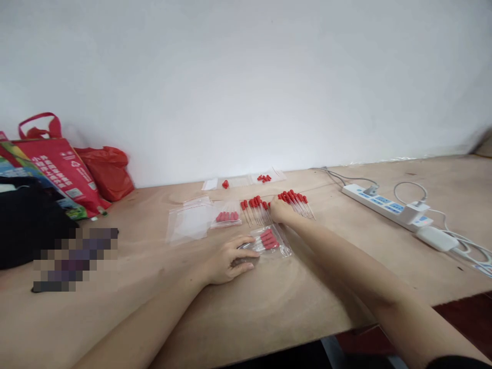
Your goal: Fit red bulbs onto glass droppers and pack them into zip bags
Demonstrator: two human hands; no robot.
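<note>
Right hand [281,211] at the loose droppers [292,199], left hand [226,260] at the filled clear bag [282,246].

The right hand sits between two groups of loose droppers, nearer to them than the left; its fingertips are hidden, so whether it grasps one cannot be told. Beside its grip, the droppers lie on both sides with red bulbs on the far side and clear stems running toward the person, slanting slightly right. The left hand is unclenched, its parted fingers touching the bag's left part; the bag lies just to the near side of the right hand, its droppers roughly crosswise, bulbs rightward, stems toward the left fingers. Another bag of droppers [227,217] lies beyond the left hand.
</note>
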